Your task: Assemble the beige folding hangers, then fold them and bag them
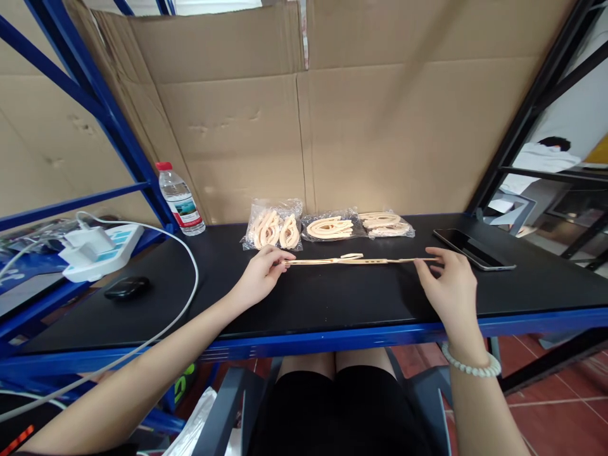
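Note:
A long, thin beige strap point(365, 261) with a row of small holes is stretched straight from side to side over the black tabletop. A short piece stands off it near the middle. My left hand point(262, 273) pinches the strap's left end between thumb and fingers. At the other end, the thumb and fingers of my right hand point(449, 278) are closed on the tip. Behind the strap lie clear plastic bags of coiled beige straps: one bag point(273, 227) at the left, another point(332, 227) in the middle and a third point(386, 224) at the right.
A phone point(470, 248) lies just beyond my right hand. On the left are a water bottle point(180, 199), a black mouse point(127, 288) and a white power strip point(102, 253), with a white cable point(196, 278) looping across the table. A cardboard wall point(380, 139) closes the back.

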Demonstrator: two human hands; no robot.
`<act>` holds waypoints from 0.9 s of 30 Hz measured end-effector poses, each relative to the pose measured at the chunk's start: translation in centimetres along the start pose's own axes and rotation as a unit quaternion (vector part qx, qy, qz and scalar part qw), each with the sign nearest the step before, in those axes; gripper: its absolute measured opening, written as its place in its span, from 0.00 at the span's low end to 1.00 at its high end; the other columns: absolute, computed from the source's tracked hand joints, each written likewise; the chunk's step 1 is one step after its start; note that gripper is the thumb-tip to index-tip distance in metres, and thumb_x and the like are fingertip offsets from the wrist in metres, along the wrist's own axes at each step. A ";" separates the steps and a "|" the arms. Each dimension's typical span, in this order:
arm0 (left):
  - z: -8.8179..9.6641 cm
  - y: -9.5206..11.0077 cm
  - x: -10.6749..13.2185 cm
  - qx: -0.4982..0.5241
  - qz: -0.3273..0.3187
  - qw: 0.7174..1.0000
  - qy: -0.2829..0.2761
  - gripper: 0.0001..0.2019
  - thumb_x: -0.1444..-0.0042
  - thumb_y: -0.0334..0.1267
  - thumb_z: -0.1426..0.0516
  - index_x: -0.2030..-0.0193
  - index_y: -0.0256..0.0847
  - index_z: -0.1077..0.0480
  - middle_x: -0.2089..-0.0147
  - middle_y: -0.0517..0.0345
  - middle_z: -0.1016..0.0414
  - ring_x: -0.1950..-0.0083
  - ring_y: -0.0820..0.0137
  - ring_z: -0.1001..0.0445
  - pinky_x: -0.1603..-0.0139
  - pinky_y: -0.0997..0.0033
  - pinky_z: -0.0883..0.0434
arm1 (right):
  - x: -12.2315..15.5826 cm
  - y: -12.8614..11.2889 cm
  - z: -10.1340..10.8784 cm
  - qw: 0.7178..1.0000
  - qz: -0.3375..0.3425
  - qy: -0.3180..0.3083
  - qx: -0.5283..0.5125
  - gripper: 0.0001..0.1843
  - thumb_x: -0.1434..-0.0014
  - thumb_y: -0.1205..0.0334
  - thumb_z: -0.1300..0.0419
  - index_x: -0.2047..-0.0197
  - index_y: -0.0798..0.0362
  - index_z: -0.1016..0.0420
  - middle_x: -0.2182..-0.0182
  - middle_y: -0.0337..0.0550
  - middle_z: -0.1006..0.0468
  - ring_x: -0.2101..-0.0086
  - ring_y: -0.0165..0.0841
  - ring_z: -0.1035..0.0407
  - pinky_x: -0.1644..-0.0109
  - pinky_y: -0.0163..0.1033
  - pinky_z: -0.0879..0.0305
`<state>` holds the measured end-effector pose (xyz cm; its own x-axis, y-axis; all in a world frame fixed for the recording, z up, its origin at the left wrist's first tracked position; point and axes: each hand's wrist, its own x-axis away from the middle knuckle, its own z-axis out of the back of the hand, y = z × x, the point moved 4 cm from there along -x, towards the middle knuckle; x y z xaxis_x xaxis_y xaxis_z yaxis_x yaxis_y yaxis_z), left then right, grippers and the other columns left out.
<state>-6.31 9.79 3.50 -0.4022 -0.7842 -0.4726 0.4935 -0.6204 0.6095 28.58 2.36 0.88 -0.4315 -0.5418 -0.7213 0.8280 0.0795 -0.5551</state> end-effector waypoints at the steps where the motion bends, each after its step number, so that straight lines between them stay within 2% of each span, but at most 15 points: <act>1: 0.0 -0.1 0.0 0.036 0.017 0.999 0.003 0.10 0.42 0.35 0.46 0.57 0.39 0.26 0.60 0.55 0.33 0.61 0.67 0.22 0.55 0.60 0.22 | -0.1 -0.2 0.3 0.999 0.001 0.020 -0.027 0.15 0.44 0.60 0.42 0.55 0.57 0.25 0.59 0.55 0.26 0.63 0.42 0.28 0.55 0.53 0.27; 3: -0.1 -0.3 0.0 0.087 0.038 0.995 0.007 0.09 0.45 0.36 0.43 0.59 0.39 0.25 0.59 0.55 0.31 0.62 0.67 0.20 0.53 0.61 0.22 | -0.3 -0.9 0.4 0.997 0.024 0.031 -0.074 0.13 0.43 0.64 0.44 0.55 0.55 0.25 0.60 0.51 0.25 0.63 0.40 0.27 0.53 0.52 0.27; 4: -0.1 -0.2 0.0 0.100 0.043 0.994 0.010 0.08 0.46 0.37 0.42 0.60 0.39 0.25 0.59 0.55 0.30 0.62 0.67 0.20 0.53 0.61 0.22 | -0.4 -1.3 0.2 0.994 0.038 0.015 -0.103 0.13 0.43 0.66 0.45 0.55 0.54 0.26 0.60 0.50 0.24 0.62 0.39 0.27 0.52 0.51 0.27; 8: 0.2 -0.1 0.0 0.114 0.071 0.990 0.041 0.08 0.49 0.38 0.40 0.63 0.39 0.24 0.60 0.54 0.24 0.63 0.65 0.19 0.53 0.61 0.22 | -0.2 -3.2 -1.6 0.954 0.039 -0.103 -0.278 0.17 0.41 0.68 0.46 0.48 0.53 0.29 0.54 0.51 0.23 0.56 0.38 0.25 0.52 0.48 0.25; 11: 0.3 -0.2 -0.1 0.132 0.107 0.985 0.042 0.08 0.49 0.39 0.40 0.64 0.39 0.24 0.62 0.54 0.20 0.63 0.63 0.19 0.55 0.60 0.22 | 0.0 -4.6 -2.5 0.924 0.052 -0.158 -0.343 0.20 0.39 0.68 0.47 0.43 0.52 0.34 0.52 0.51 0.24 0.53 0.38 0.25 0.49 0.48 0.26; 14: 0.3 -0.1 -0.2 0.137 0.114 0.983 0.042 0.07 0.51 0.39 0.38 0.65 0.39 0.24 0.64 0.54 0.19 0.63 0.63 0.19 0.56 0.60 0.22 | 0.2 -5.5 -2.5 0.937 0.112 -0.178 -0.280 0.17 0.38 0.68 0.47 0.47 0.51 0.28 0.53 0.49 0.22 0.51 0.39 0.27 0.46 0.50 0.30; 16: 0.3 0.0 -0.2 0.135 0.112 0.983 0.047 0.06 0.52 0.38 0.37 0.67 0.40 0.24 0.65 0.55 0.19 0.63 0.63 0.20 0.56 0.61 0.23 | 0.2 -5.2 -2.2 0.958 0.136 -0.147 -0.205 0.15 0.39 0.68 0.47 0.52 0.50 0.25 0.54 0.48 0.21 0.51 0.41 0.28 0.46 0.52 0.32; 18: 0.3 0.0 -0.1 0.136 0.110 0.983 0.052 0.06 0.52 0.38 0.37 0.67 0.40 0.24 0.64 0.55 0.20 0.63 0.64 0.20 0.56 0.61 0.23 | 0.1 -4.4 -1.8 0.977 0.122 -0.106 -0.139 0.14 0.40 0.67 0.46 0.53 0.51 0.25 0.55 0.49 0.22 0.52 0.44 0.29 0.47 0.54 0.32; 20: 0.3 -0.1 -0.1 0.140 0.109 0.983 0.054 0.07 0.52 0.39 0.38 0.67 0.39 0.24 0.63 0.55 0.20 0.63 0.64 0.20 0.56 0.61 0.23 | 0.1 -3.5 -1.8 0.987 0.090 -0.089 -0.096 0.17 0.42 0.65 0.44 0.49 0.53 0.27 0.54 0.52 0.24 0.53 0.46 0.31 0.49 0.55 0.32; 23: 0.2 -0.3 -0.1 0.146 0.108 0.982 0.054 0.09 0.52 0.41 0.38 0.66 0.38 0.25 0.64 0.53 0.21 0.64 0.63 0.20 0.57 0.59 0.22 | 0.4 -3.1 -2.6 0.983 0.100 -0.138 -0.064 0.25 0.42 0.65 0.44 0.40 0.55 0.34 0.49 0.57 0.30 0.49 0.48 0.34 0.46 0.55 0.34; 25: 0.2 -0.4 -0.2 0.148 0.107 0.982 0.055 0.09 0.52 0.42 0.38 0.66 0.38 0.26 0.63 0.53 0.21 0.64 0.63 0.20 0.57 0.59 0.22 | 0.8 -3.3 -3.3 0.971 0.129 -0.199 -0.041 0.25 0.40 0.65 0.46 0.39 0.54 0.36 0.47 0.57 0.30 0.47 0.48 0.35 0.45 0.55 0.35; 27: 0.2 -0.4 -0.2 0.146 0.104 0.982 0.057 0.09 0.51 0.42 0.39 0.66 0.39 0.26 0.62 0.53 0.21 0.63 0.62 0.20 0.57 0.59 0.23 | 1.1 -3.3 -3.8 0.963 0.129 -0.237 -0.015 0.23 0.39 0.65 0.47 0.41 0.54 0.34 0.49 0.56 0.28 0.48 0.48 0.34 0.46 0.55 0.35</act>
<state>-6.63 10.22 3.47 -0.2194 -0.9001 -0.3764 0.3074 -0.4299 0.8489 24.00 4.70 0.33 0.0060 -0.8214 -0.5703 0.8722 0.2832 -0.3988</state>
